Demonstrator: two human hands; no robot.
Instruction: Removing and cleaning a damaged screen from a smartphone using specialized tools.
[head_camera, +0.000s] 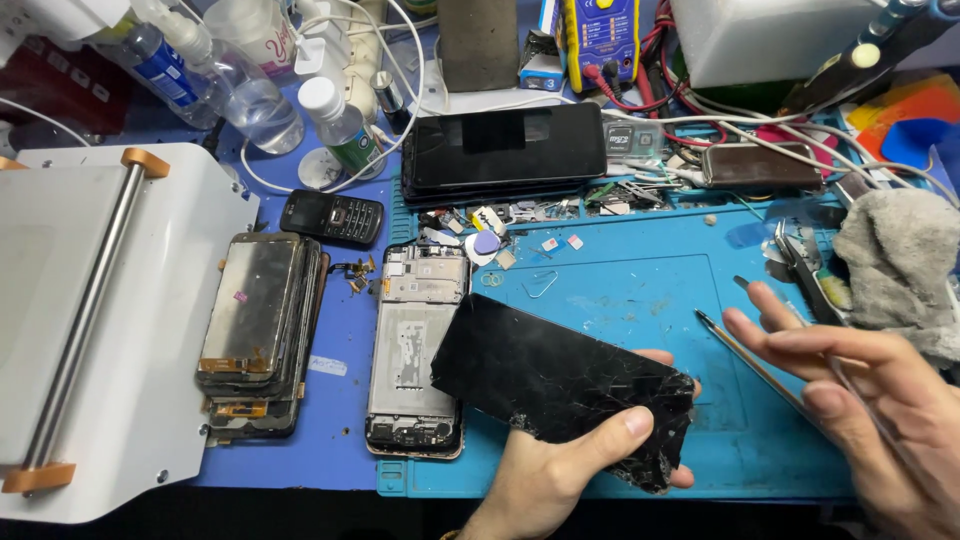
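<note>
the black screen panel (560, 385) is cracked all over, its lower corner shattered.

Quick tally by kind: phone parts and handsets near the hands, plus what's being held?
Cracked screen panel, in left hand: 1
Tweezers, in right hand: 1
Opened phone frame: 1
Stack of removed screens: 1
Keypad phone: 1
Total: 5
</note>
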